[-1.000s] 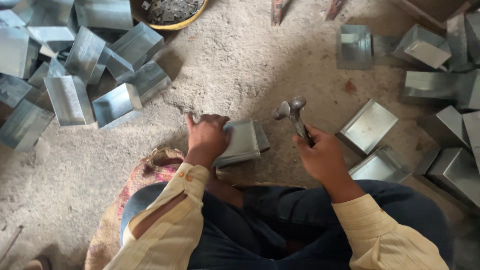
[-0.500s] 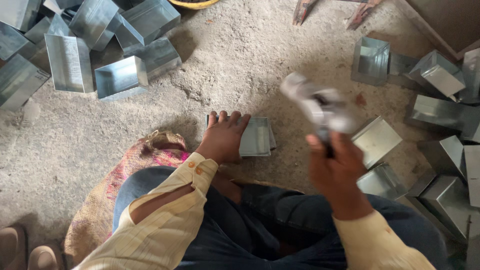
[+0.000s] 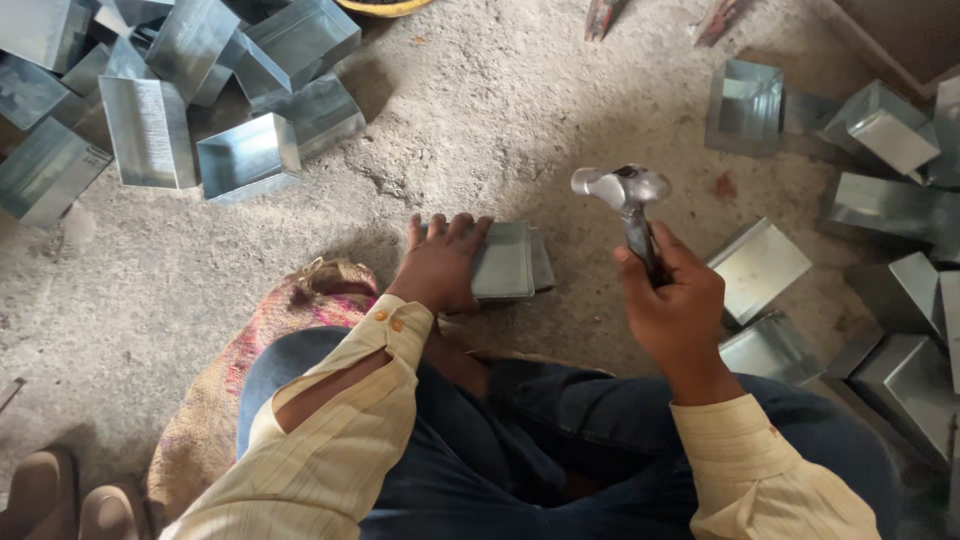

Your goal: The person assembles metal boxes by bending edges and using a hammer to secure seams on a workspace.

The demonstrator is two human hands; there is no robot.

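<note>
We see a rough, dusty concrete floor [image 3: 500, 130], grey and pitted, lit evenly by soft daylight with faint shadows. At ten to eleven o'clock lies a heap of open sheet-metal boxes [image 3: 190, 90]; at two to four o'clock a second spread of metal boxes [image 3: 880, 210] covers the ground. At twelve o'clock the rim of a yellow basin [image 3: 385, 6] shows at the frame's edge. At seven o'clock a burlap sack [image 3: 250, 350] lies flat on the floor.
</note>
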